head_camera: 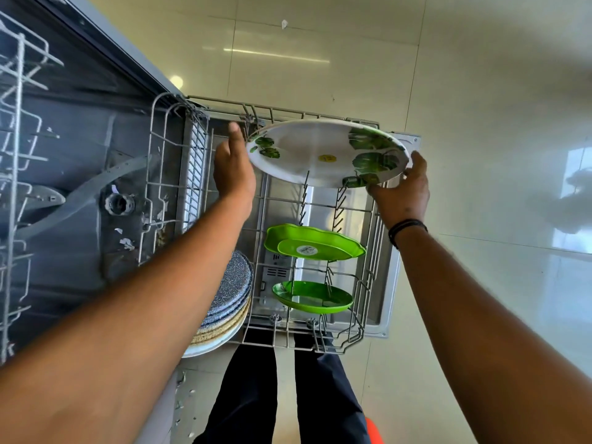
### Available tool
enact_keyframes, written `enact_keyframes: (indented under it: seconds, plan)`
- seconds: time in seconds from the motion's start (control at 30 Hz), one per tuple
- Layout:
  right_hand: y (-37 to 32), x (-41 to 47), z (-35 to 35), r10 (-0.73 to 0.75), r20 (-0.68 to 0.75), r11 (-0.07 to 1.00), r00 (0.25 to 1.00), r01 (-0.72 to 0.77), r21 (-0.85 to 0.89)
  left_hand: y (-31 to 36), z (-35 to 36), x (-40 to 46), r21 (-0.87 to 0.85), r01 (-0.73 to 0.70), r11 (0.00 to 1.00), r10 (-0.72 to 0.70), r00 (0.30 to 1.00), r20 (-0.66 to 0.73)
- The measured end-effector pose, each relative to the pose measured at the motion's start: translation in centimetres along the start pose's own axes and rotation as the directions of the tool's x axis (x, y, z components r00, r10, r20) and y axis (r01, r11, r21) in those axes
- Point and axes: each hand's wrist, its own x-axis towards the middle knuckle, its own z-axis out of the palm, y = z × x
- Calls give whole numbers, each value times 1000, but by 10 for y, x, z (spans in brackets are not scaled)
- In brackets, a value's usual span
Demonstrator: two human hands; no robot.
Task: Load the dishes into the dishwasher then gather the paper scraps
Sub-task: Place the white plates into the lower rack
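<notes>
Head view: a white leaf-print plate [323, 153] is held between both hands over the far end of the dishwasher rack [368, 274]. The left hand [234, 169] lies straight-fingered against its left rim; the right hand [402, 187] pinches the right rim. Two green plates [312, 243] stand in the tines nearer.

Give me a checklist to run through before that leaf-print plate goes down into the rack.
1. Right hand grips the leaf-print plate at its rim: ok.
2. Left hand has hold of the plate: cannot tell.
3. Tines below the plate are free: ok.
4. Green dishes sit clear of that slot: ok.
5. Lower rack is pulled out: ok.
6. Plate is upright for the tines: not ok, it lies tilted.
</notes>
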Motion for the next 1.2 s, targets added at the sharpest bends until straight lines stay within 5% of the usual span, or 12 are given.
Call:
enact_keyframes:
  seconds: [0.13,0.27,0.43,0.77,1.0,1.2]
  plan:
    - [2,-34,-4,109,35,993,993,-107,-53,-28,-25,-33,101,103,990,-102,995,-12]
    - [-12,-80,-12,114,198,988,974,-91,-122,-53,-60,-82,205,36,978,-61,992,115]
    - [-56,-142,-34,73,318,996,945,-52,-75,-57,-114,-136,150,124,981,-162,949,272]
    - [-146,-278,-88,-96,452,993,887,120,-23,-10,-264,-240,21,127,992,-127,935,330]
    - [-193,-346,-104,-225,624,963,748,269,24,-2,-360,-303,-207,170,963,-143,980,139]
    - [-250,-394,-86,-351,806,868,477,490,88,-7,-394,-365,-390,140,910,-160,987,-20]
